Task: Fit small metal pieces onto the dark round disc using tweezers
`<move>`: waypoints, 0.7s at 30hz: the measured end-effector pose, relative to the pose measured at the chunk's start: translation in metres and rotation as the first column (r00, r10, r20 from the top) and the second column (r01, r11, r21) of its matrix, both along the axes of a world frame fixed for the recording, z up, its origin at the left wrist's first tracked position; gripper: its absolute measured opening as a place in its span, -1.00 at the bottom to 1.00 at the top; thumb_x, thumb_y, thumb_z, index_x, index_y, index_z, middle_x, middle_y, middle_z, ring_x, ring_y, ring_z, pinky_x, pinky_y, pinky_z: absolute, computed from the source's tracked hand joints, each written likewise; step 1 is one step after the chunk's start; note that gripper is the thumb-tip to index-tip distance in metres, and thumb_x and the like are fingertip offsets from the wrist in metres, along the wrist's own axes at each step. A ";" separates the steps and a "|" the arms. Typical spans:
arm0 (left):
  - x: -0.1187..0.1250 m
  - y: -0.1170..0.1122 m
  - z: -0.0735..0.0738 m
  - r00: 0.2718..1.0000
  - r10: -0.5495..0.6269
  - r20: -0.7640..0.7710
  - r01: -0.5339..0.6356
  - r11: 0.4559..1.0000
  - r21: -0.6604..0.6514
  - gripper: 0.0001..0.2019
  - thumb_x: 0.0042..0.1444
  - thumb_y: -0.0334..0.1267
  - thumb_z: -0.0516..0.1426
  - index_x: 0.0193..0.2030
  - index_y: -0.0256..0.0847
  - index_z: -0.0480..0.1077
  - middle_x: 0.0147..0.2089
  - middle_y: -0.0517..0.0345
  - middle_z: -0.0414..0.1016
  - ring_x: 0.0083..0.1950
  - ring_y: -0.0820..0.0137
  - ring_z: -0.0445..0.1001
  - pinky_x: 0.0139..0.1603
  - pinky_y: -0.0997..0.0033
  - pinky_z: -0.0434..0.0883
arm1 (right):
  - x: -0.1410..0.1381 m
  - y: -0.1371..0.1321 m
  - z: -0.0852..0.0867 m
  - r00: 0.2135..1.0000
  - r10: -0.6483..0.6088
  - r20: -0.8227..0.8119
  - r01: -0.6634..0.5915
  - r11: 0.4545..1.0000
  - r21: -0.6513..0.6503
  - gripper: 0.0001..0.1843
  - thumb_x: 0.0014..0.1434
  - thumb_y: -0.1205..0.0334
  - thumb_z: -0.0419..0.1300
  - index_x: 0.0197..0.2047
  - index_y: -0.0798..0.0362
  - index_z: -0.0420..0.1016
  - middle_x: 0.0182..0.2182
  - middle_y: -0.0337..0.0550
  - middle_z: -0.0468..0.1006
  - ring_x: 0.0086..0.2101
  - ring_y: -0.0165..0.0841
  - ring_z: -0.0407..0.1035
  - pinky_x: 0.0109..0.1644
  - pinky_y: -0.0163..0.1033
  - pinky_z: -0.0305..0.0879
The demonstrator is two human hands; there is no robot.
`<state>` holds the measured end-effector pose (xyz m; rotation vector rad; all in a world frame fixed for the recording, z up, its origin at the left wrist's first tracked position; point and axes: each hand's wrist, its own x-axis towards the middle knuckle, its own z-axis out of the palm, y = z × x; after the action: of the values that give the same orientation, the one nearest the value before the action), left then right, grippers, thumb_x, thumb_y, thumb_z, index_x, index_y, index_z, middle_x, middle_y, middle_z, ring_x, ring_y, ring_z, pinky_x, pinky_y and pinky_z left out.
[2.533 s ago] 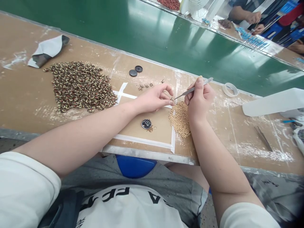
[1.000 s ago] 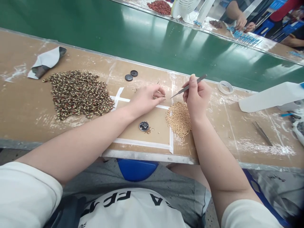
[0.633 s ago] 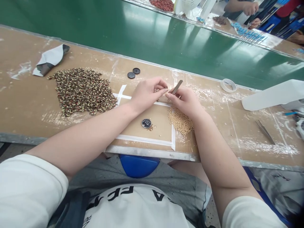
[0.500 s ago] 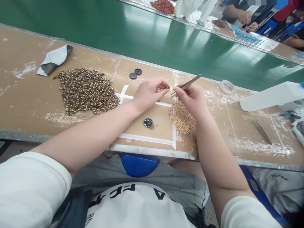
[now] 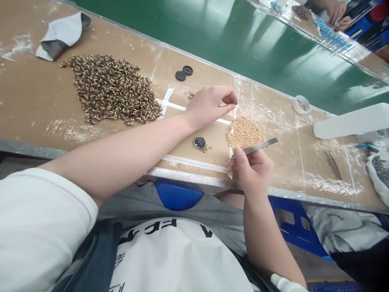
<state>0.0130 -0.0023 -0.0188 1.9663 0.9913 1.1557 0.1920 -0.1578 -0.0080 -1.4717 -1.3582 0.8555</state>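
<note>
My left hand is raised over the table with thumb and forefinger pinched together. A tiny dark speck shows at its fingertips, too small to name. My right hand is closed on metal tweezers, their tips low near the taped corner by the table's front edge. Just beyond it lies a pile of small tan beads. Left of the beads sits a small round black dish with amber-brown spots beside it. Behind my left wrist is a little cluster of small pieces.
At left is a large heap of brown-and-cream pieces, with a folded cloth behind. Two black discs lie at the back. Rightward are a tape ring, a white bottle and more tweezers. Another person's hands work across.
My hands have come apart. The right hand with the tweezers has drawn back toward the table's front edge; the left stays raised in a pinch. The view has also shifted.
</note>
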 end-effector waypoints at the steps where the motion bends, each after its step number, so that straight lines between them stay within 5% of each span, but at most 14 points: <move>1: 0.000 0.000 0.000 1.000 -0.005 -0.006 0.005 1.000 -0.007 -0.83 0.24 -0.19 0.23 -0.11 -0.18 0.59 -0.08 0.03 0.67 0.02 0.21 0.60 0.10 0.19 0.46 | -0.003 0.000 -0.001 1.000 0.001 0.016 -0.001 1.000 0.009 -0.72 0.27 -0.02 0.36 -0.29 0.01 0.50 -0.61 -0.29 0.51 -0.65 -0.37 0.40 -0.56 -0.26 0.36; 13: -0.002 -0.001 -0.001 1.000 -0.021 -0.008 0.020 0.998 -0.052 -0.86 0.17 -0.24 0.23 -0.16 -0.18 0.58 -0.13 0.06 0.67 -0.03 0.26 0.59 0.04 0.24 0.43 | -0.021 0.013 -0.016 0.944 -0.068 0.322 0.009 0.984 0.180 -0.79 0.33 0.05 0.25 -0.17 -0.05 0.33 -0.45 -0.30 0.40 -0.55 -0.41 0.32 -0.44 -0.25 0.26; 21: 0.000 0.001 -0.005 0.999 -0.012 0.039 0.014 0.999 -0.049 -0.91 0.12 -0.30 0.25 -0.23 -0.15 0.57 -0.19 0.10 0.65 -0.07 0.24 0.58 0.00 0.21 0.45 | -0.021 0.013 -0.015 0.924 -0.050 0.379 -0.023 0.982 0.185 -0.82 0.31 0.16 0.23 -0.08 -0.10 0.31 -0.53 -0.32 0.40 -0.58 -0.32 0.33 -0.43 -0.20 0.24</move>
<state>0.0133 -0.0008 -0.0243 1.9023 0.9761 1.1476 0.1714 -0.1449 -0.0227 -1.5485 -1.6631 0.4251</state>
